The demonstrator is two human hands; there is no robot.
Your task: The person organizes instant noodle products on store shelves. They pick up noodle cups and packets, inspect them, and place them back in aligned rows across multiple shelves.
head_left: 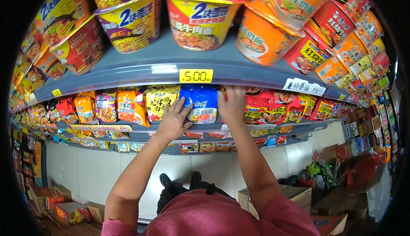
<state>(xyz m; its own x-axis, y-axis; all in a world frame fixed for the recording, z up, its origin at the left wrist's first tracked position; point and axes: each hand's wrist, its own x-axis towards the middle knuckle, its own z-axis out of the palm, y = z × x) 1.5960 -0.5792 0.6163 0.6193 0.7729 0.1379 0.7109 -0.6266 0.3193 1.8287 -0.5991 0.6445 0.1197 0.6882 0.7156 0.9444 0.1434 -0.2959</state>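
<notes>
Touching the blue pack (205, 101), the left hand (172, 118) had fingers apart; the right hand (233, 103) blurred, its fingers I couldn't tell. The yellow pack (159, 99) looked settled, the blue not yet.

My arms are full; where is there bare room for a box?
Bare: tiled floor left of the shoes, between the lower shelf and cardboard boxes, and right of the shoes, toward the brown carton. Crowded: the noodle packets around the left hand and right hand; noodle tubs above.

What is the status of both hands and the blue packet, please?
Left hand spread at left edge of blue packet. Right hand blurred, at its right side. Upper shelf close above.
</notes>
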